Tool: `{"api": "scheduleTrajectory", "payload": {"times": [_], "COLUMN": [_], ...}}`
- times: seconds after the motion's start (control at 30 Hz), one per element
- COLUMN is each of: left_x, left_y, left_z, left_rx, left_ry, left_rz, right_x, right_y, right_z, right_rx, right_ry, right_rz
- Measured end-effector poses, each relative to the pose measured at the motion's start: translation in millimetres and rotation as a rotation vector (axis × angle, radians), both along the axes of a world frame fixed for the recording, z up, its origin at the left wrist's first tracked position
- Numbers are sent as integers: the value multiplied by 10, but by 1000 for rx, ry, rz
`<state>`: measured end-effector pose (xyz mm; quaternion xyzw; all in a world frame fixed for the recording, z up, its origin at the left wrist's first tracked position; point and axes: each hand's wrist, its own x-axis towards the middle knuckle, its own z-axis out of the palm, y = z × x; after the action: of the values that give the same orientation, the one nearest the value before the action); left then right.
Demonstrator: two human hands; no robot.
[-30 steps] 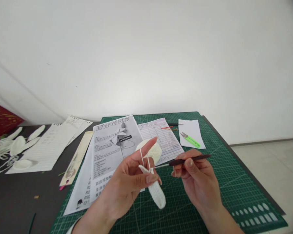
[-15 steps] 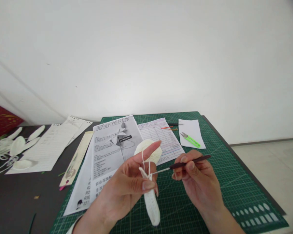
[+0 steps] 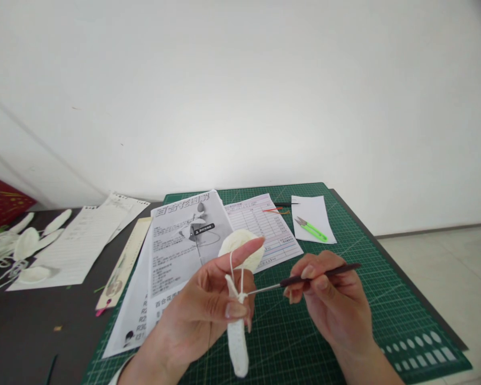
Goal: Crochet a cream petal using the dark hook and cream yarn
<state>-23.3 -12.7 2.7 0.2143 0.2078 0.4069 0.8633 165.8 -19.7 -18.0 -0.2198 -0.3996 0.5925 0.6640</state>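
Observation:
My left hand [image 3: 208, 305] pinches a white crocheted petal [image 3: 238, 350] between thumb and fingers, its lower end hanging down. White yarn [image 3: 241, 275] loops up over the raised index finger. My right hand [image 3: 328, 294] grips the dark handle of a crochet hook [image 3: 299, 279] like a pen. The hook's metal tip meets the stitches at the top of the petal, just above the left thumb. Behind the left hand lies a ball of off-white yarn [image 3: 244, 247], partly covered by the index finger.
Printed pattern sheets [image 3: 184, 240] and a form [image 3: 256, 219] lie on a green cutting mat [image 3: 385, 299]. Green thread snips [image 3: 312, 230] rest on white paper [image 3: 324, 206]. To the left are a bookmark [image 3: 122, 267], written sheets [image 3: 70, 243] and finished white petals [image 3: 26, 243].
My right hand has drawn the hook slightly to the right. The petal has shifted a little left and hangs straighter in my left hand.

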Motion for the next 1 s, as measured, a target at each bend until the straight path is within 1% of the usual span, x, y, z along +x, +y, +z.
{"api": "scheduleTrajectory", "payload": {"times": [0.1, 0.17, 0.23, 0.33, 0.4, 0.47, 0.57, 0.63, 0.73, 0.83, 1.0], "left_x": [19, 47, 84, 142, 178, 214, 267, 294, 326, 357, 351], "left_y": [-16, -45, -72, -78, -57, -34, -27, -43, -76, -101, -84], "left_z": [42, 74, 93, 69, 28, -9, -29, -25, -26, -41, -48], "left_rx": [45, 115, 187, 279, 303, 274, 174, 166, 185, 197, 235], "left_ry": [100, 229, 372, 510, 545, 521, 471, 478, 509, 530, 510], "left_rz": [52, 129, 237, 423, 492, 481, 531, 564, 593, 598, 598], "right_x": [-4, -22, -48, -104, -153, -209, -280, -304, -317, -343, -412], "right_y": [8, 21, 39, 57, 57, 53, 51, 58, 74, 90, 135], "right_z": [-5, -13, -24, -46, -63, -84, -127, -162, -207, -224, -208], "right_rx": [-86, -189, -278, -337, -335, -321, -311, -280, -184, -136, -193], "right_ry": [23, 71, 125, 155, 146, 124, 77, 12, -107, -157, -86], "right_rz": [37, 82, 109, 86, 38, -12, -67, -125, -178, -148, -19]}}
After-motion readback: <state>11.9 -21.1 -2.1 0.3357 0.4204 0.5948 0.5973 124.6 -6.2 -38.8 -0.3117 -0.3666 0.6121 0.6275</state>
